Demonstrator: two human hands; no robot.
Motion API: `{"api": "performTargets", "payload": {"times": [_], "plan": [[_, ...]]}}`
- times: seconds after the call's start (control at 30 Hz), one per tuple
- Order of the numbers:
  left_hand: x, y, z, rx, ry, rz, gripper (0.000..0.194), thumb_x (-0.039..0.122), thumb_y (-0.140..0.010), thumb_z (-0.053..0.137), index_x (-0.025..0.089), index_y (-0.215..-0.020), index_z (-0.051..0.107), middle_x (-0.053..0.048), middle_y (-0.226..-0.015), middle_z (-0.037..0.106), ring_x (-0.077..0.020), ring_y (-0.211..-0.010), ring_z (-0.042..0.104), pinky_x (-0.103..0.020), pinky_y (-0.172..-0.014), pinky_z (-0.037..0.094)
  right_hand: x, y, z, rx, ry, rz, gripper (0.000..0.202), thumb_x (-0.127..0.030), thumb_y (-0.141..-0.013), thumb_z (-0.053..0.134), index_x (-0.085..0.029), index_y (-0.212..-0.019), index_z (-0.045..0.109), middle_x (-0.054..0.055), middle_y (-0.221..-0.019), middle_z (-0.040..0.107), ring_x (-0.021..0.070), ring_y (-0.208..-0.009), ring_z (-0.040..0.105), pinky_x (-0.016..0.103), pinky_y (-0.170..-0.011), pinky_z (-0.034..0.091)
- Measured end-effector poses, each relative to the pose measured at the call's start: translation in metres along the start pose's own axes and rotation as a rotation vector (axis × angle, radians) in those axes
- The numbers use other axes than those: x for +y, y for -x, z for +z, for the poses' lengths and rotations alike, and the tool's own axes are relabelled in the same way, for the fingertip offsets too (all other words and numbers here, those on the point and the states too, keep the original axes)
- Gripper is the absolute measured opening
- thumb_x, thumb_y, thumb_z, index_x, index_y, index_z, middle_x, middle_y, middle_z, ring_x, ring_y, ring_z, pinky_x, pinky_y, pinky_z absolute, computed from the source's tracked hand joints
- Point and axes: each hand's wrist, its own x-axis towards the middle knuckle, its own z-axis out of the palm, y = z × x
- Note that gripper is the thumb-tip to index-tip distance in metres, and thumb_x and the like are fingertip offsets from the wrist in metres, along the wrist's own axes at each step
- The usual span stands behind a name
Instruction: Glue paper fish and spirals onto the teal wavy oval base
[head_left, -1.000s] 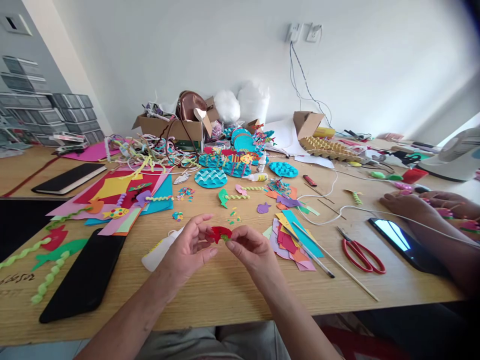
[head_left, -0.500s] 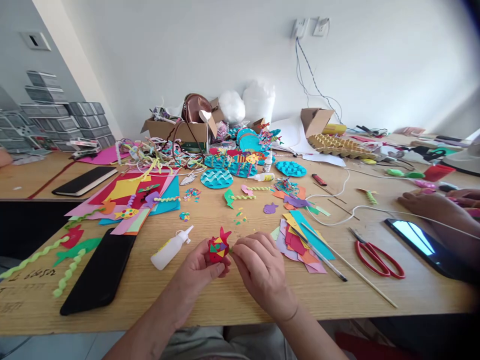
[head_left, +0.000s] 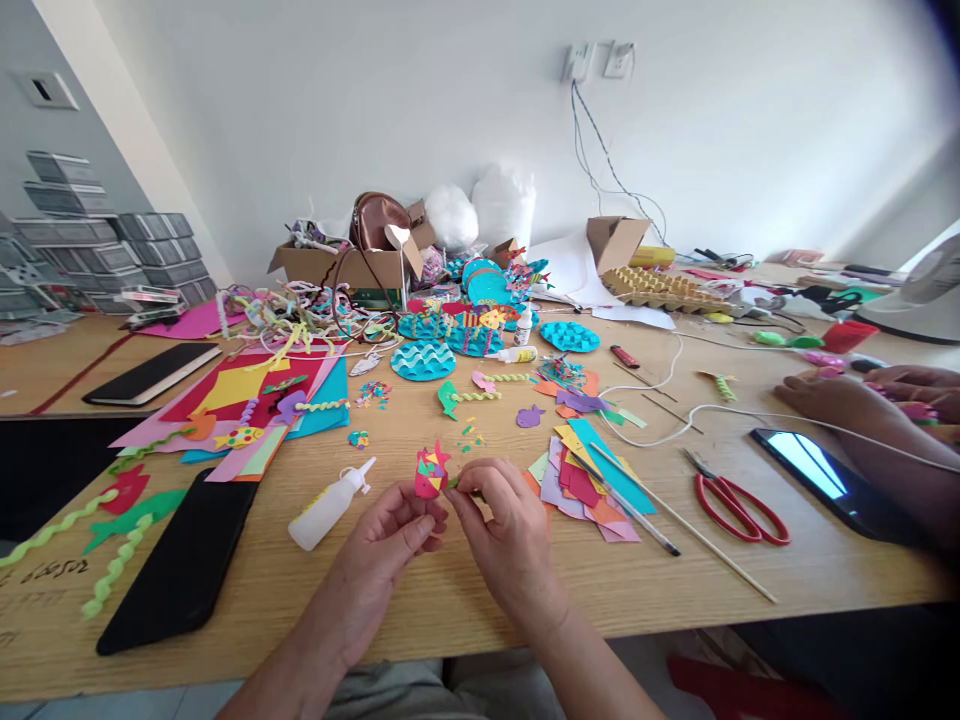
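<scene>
A red paper fish [head_left: 431, 470] with yellow, green and purple paper pieces on it stands tilted up between my hands. My left hand [head_left: 386, 535] has its fingers curled and closed at the fish's lower left edge. From the right, my right hand [head_left: 510, 530] pinches a short green stem at the fish's side; most of that stem is hidden by the fingers. To the left of my hands lies a white glue bottle [head_left: 330, 508] with a pointed nozzle. Tiny paper bits [head_left: 471, 433] are scattered just beyond the fish.
Paper scraps [head_left: 577, 480], a pen [head_left: 637, 515], a wooden stick [head_left: 697, 535] and red-handled scissors [head_left: 739, 505] lie at right. A co-worker's hands [head_left: 832, 405] work near a phone [head_left: 832, 480]. At left are a black case [head_left: 180, 560] and pipe-cleaner fish [head_left: 127, 515]. Turquoise discs [head_left: 422, 361] lie behind.
The fish has turned and risen slightly out of my left fingers, which now sit lower against it. My right hand keeps its pinch at the stem. The camera view has shifted a little right.
</scene>
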Motion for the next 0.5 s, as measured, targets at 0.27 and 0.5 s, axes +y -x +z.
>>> {"api": "performTargets", "payload": {"times": [0.27,0.5], "plan": [[-0.003,-0.007,0.011,0.034,0.109,0.096,0.021,0.031,-0.072,0.069,0.019,-0.089,0.068,-0.005,-0.094,0.068,-0.0182,-0.089,0.060,-0.029,-0.080,0.048,-0.011,0.002,0.011,0.077,-0.180,0.104,0.016,-0.006,-0.080,0.045,-0.019,-0.077,0.053,0.003,-0.077,0.059,0.0139,-0.073,0.055,0.025,-0.062,0.046],[-0.009,-0.012,0.019,0.033,0.187,0.113,0.015,0.029,-0.070,0.072,0.017,-0.080,0.071,-0.006,-0.088,0.070,-0.0202,-0.087,0.062,-0.031,-0.078,0.049,-0.009,0.005,0.011,0.114,-0.158,0.108,0.016,-0.006,-0.079,0.051,-0.020,-0.078,0.057,0.002,-0.076,0.063,0.0148,-0.073,0.056,0.026,-0.063,0.046]]}}
